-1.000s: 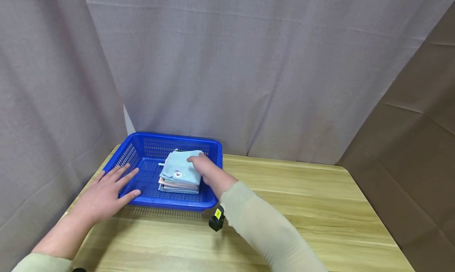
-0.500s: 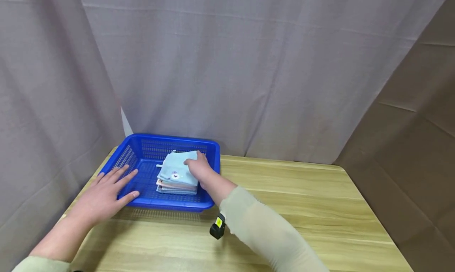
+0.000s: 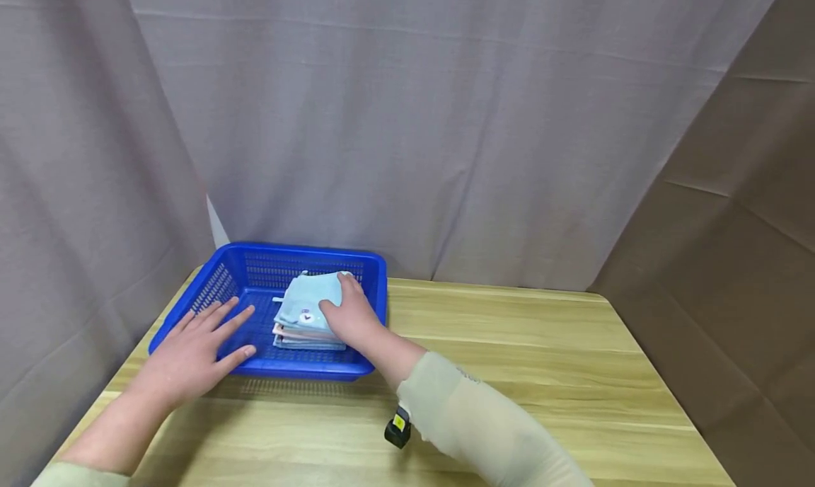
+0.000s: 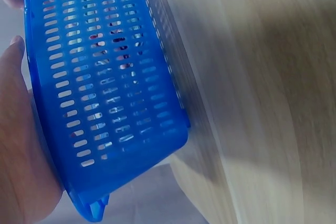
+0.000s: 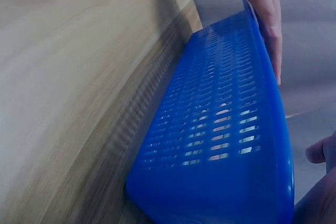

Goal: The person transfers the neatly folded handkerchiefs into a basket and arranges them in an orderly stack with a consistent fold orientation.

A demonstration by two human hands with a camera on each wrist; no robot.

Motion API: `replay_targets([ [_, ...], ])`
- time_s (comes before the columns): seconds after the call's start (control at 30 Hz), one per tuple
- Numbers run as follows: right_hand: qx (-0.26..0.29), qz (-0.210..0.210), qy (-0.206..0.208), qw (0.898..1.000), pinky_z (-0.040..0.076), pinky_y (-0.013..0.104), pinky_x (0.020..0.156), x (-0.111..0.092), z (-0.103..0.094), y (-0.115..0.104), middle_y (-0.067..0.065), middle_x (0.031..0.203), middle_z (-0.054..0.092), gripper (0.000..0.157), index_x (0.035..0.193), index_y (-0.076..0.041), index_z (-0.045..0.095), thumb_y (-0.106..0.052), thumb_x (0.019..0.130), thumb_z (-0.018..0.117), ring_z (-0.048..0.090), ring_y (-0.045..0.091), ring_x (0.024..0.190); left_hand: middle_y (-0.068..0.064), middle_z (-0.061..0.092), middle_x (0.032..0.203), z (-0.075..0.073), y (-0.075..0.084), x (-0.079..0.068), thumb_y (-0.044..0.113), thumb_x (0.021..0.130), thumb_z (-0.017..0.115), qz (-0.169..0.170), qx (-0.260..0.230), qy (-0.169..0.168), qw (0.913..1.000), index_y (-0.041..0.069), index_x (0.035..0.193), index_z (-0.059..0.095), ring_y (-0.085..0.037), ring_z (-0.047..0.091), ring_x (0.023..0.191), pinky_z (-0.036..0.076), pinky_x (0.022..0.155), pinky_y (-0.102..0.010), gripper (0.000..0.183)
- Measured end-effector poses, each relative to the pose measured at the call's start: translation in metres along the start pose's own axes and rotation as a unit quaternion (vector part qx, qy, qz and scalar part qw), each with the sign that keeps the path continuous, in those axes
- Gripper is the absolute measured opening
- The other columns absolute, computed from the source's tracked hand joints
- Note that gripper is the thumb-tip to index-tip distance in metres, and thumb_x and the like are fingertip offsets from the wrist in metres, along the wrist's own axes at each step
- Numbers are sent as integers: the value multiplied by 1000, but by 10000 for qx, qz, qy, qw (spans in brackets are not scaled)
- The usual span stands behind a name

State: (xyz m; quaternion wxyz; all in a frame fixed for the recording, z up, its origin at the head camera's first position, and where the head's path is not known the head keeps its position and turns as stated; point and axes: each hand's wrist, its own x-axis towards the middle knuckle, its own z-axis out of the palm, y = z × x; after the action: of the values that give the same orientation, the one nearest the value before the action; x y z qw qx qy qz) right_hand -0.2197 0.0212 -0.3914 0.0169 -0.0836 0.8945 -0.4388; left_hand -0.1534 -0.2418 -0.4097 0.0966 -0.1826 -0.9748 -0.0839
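Note:
A small stack of folded towels [image 3: 308, 296], light blue on top with a little embroidered face and paler layers below, lies in a blue plastic basket [image 3: 286, 367], right of its middle. My right hand [image 3: 353, 317] rests on the stack's right side, thumb on the top towel and fingertips by the far right corner. Over the basket's front left corner, my left hand [image 3: 185, 356] lies with its fingers spread and holds nothing. The left wrist view shows that hand [image 4: 23, 145] beside the basket rim [image 4: 42, 114]. In the right wrist view, my right thumb [image 5: 317, 150] sticks out above the rim.
The basket stands on a wood-grain table [image 3: 509, 345] at its back left. Grey curtain [image 3: 395, 119] hangs close behind and to the left; a brown panel [image 3: 751, 274] borders the right. A black wrist camera [image 3: 397, 427] hangs under my right sleeve.
My right hand has slid slightly toward me along the towels' right side. The left hand stays at the basket's corner. The whole view has shifted a little.

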Motion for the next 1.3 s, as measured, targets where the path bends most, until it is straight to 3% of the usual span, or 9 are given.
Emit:
replay_targets([
  [0.2, -696, -605, 82, 9957, 25, 40, 119, -9, -4, 2, 14, 158, 33, 65, 153, -4, 34, -29, 98, 56, 28, 28, 147, -16, 31, 159, 2, 5, 2, 64, 96, 47, 72, -16, -19, 10000, 22, 154, 38, -46, 26, 144, 18, 113, -66, 72],
  [0.33, -1156, -833, 43, 9898, 23, 41, 120, -17, -6, 5, 9, 160, 31, 64, 154, -8, 35, -38, 100, 53, 24, 26, 149, -15, 31, 159, 1, 9, 3, 65, 96, 47, 95, 15, -43, 9999, 23, 154, 38, -43, 25, 145, 18, 114, -64, 72],
  [0.5, -1642, -1061, -39, 9807, 19, 44, 121, -28, -10, 9, 6, 162, 26, 66, 156, -14, 32, -50, 102, 45, 16, 25, 151, -15, 30, 160, -1, 14, 3, 68, 95, 44, 135, -15, -116, 9998, 24, 155, 37, -43, 24, 146, 16, 115, -64, 74],
  [0.7, -2072, -1553, 101, 9658, 18, 44, 121, -41, -16, 16, 7, 162, 28, 65, 155, -14, 33, -51, 102, 43, 19, 27, 150, -13, 32, 160, 0, 20, 4, 65, 96, 46, 235, -15, -3, 9997, 24, 154, 39, -41, 25, 146, 16, 116, -62, 72],
  [0.87, -2245, -1759, 90, 9584, 16, 44, 122, -51, -24, 23, 8, 162, 27, 66, 156, -14, 32, -52, 103, 41, 17, 26, 151, -12, 34, 159, 1, 25, 5, 64, 95, 49, 362, -58, 100, 9993, 22, 153, 42, -41, 27, 145, 16, 116, -61, 71],
  [1.3, -2285, -1784, 282, 9566, 13, 44, 122, -72, -47, 47, 6, 163, 24, 69, 158, -17, 28, -58, 102, 35, 14, 23, 152, -10, 32, 160, 1, 40, 4, 64, 95, 51, 645, 17, 123, 9978, 25, 154, 39, -39, 28, 145, 15, 118, -58, 71],
])
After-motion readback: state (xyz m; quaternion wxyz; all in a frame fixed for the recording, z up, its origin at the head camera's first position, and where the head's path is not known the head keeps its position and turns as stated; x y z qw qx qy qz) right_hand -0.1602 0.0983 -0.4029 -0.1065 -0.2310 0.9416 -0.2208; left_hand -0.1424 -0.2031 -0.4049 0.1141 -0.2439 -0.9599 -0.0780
